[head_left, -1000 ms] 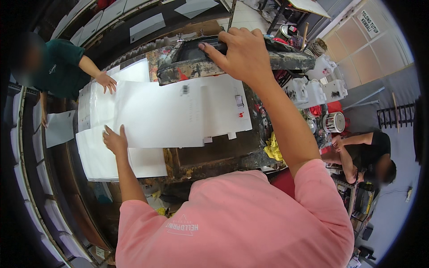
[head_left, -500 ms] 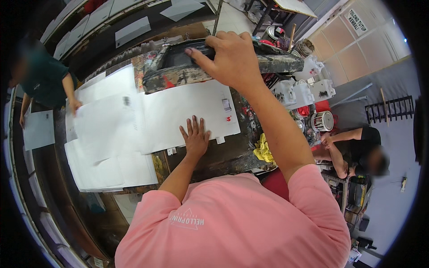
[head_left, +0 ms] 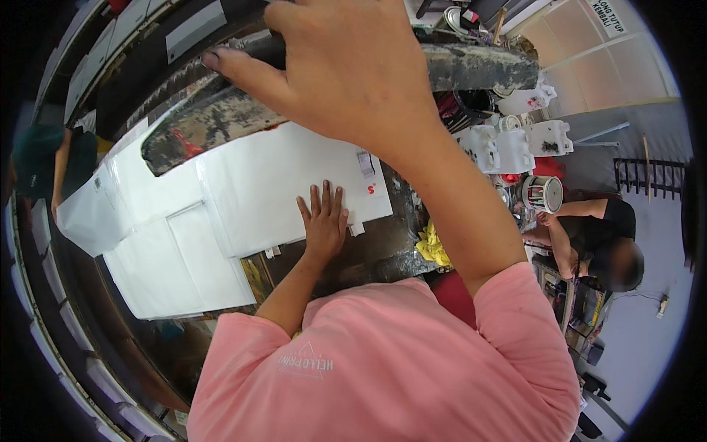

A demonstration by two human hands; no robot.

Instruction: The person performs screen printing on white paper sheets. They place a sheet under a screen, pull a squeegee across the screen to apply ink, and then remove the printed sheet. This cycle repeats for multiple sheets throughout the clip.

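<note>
My right hand (head_left: 346, 66) grips the near edge of a long, ink-stained printing frame (head_left: 206, 125) that is tilted up above the table. Under the frame lies a large white sheet (head_left: 272, 184) with a small red mark near its right end. My left hand (head_left: 322, 221) rests flat on that sheet's near edge, fingers spread, holding nothing. A small white tag (head_left: 356, 230) pokes out beside the left hand.
More white sheets (head_left: 169, 265) lie overlapped to the left on the dark stained table (head_left: 383, 250). A person in a green top (head_left: 44, 158) stands far left. Another person in black (head_left: 596, 228) sits at right near white jugs (head_left: 508, 144), a tin (head_left: 543, 193) and yellow rags (head_left: 433, 247).
My left hand has moved from the left stack of sheets to the sheet under the frame. The frame and my right hand now sit closer to the camera.
</note>
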